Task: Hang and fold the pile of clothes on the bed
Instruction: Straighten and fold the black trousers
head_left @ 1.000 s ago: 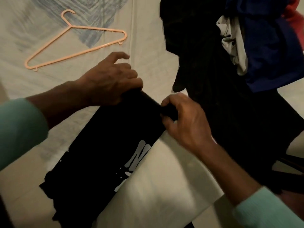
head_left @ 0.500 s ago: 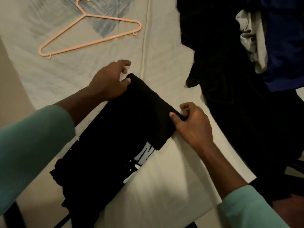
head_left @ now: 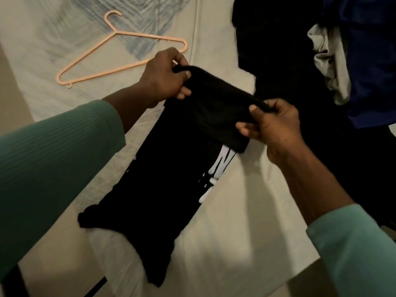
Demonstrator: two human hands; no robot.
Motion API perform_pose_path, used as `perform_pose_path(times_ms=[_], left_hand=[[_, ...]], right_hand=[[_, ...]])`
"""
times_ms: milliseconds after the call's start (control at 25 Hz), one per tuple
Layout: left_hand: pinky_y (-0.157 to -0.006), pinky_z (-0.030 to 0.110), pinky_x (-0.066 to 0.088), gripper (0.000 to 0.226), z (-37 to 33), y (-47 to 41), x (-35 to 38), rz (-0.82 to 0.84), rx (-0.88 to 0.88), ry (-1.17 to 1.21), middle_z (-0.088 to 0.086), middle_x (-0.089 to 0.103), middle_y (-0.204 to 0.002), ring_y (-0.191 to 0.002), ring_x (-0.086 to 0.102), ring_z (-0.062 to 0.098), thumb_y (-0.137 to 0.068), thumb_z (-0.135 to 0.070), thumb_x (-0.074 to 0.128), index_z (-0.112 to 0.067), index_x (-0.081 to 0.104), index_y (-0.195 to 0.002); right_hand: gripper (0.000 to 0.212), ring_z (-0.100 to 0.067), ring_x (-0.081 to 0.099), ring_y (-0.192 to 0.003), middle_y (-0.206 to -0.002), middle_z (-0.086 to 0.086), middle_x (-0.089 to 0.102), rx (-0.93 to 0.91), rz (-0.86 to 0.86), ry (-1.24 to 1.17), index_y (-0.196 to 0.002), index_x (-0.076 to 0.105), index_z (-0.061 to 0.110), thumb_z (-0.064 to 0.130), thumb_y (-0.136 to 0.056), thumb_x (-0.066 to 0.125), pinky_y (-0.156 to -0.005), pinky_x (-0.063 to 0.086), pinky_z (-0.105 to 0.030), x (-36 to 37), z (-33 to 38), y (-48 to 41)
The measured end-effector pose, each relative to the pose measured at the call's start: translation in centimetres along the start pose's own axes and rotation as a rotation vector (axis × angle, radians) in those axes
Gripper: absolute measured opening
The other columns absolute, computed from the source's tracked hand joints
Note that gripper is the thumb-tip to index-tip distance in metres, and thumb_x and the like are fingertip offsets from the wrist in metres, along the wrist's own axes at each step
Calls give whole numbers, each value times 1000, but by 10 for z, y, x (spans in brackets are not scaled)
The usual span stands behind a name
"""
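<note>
A black T-shirt with white lettering (head_left: 171, 172) lies lengthwise on the pale bed sheet (head_left: 246, 243), folded into a narrow strip. Its far end is lifted off the bed. My left hand (head_left: 165, 78) pinches the far left corner of that end, and my right hand (head_left: 274, 123) pinches the far right corner. Between them the raised cloth doubles back toward me over the strip. A peach plastic hanger (head_left: 115, 54) lies flat on the sheet beyond my left hand. The pile of clothes (head_left: 300, 61) sits at the upper right, mostly black.
In the pile a blue garment (head_left: 372, 61) and a crumpled grey-white one (head_left: 334, 65) lie on top of the black clothes. The bed's near edge runs along the bottom left, with a dark strap (head_left: 94, 288) hanging below it.
Both hands took hold of the shirt's far corners and lifted that end off the bed, bringing it back toward me. Earlier the end lay flat under my fingers.
</note>
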State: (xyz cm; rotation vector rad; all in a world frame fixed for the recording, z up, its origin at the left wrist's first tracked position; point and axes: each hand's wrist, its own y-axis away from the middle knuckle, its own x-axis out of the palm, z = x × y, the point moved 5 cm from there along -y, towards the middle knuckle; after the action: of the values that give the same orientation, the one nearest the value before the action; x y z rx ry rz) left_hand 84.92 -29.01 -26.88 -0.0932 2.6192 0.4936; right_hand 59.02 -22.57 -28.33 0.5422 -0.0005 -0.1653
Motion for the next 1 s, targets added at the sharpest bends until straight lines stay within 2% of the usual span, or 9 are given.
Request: perform_pose_path(times_ms=[120,240,400,560,640,720,800,880,1000], left_hand=[[-64,39,63,8,-30,7,-15,-135,65,194,7,71,-89,-71,76,23,-97,-17,66,-18,58,-96],[-70,37,65,24,-24,34,-35,-160,-108,405,-2,68,-88,-78,74,20,-98,-41,69,-18,65,-94],[-65,33,63,18,44,82,-40,-124,-312,345,0,65,-80,-77,69,14,-92,-24,78,-18,63,-85],[-73,36,58,39,99,106,-33,-66,-382,270,4,71,-105,-92,71,21,-89,-7,79,-18,61,-121],[-82,41,59,44,105,97,-34,-47,-351,171,4,71,-109,-98,71,22,-90,-16,80,-19,60,-128],[-85,36,56,41,98,81,-36,-66,-305,60,2,70,-104,-100,69,19,-92,-24,78,-20,62,-129],[-81,29,52,48,85,64,-31,-7,-261,13,0,66,-103,-100,66,16,-93,-13,72,-20,58,-138],[-80,27,50,61,68,49,-23,168,-192,-174,0,62,-104,-97,62,16,-90,-2,67,-26,54,-144],[-84,34,46,36,51,31,-22,307,-60,-683,3,67,-111,-101,60,23,-85,-10,78,-29,69,-113]], right_hand=[[12,-27,77,-80,-97,-16,72,-169,-25,-57,-90,61,14,11,-100,66,-76,63,-35,2,35,3],[26,-10,66,-68,-70,1,63,-162,16,-133,-77,61,14,24,-101,67,-83,63,-37,8,30,36],[10,-2,51,-56,-64,7,54,8,-117,9,-90,67,15,18,-93,76,-63,49,-19,11,-32,81],[18,-4,61,-66,-77,5,64,208,-178,102,-105,66,24,17,-92,77,-70,53,-28,10,-85,95],[27,-13,69,-84,-91,4,69,235,-221,126,-112,63,26,36,-91,76,-83,59,-40,8,-92,86],[55,-22,72,-95,-99,2,72,279,-254,179,-118,62,23,61,-81,72,-88,60,-46,9,-89,71],[69,-26,71,-86,-96,0,74,292,-246,229,-106,66,18,75,-66,70,-79,59,-43,8,-78,54],[48,-20,62,-69,-82,0,70,278,-133,262,-85,65,17,60,-71,83,-64,48,-32,9,-67,38],[21,-12,55,-63,-79,1,67,221,99,579,-83,69,20,30,-83,87,-52,37,-24,14,-50,19]])
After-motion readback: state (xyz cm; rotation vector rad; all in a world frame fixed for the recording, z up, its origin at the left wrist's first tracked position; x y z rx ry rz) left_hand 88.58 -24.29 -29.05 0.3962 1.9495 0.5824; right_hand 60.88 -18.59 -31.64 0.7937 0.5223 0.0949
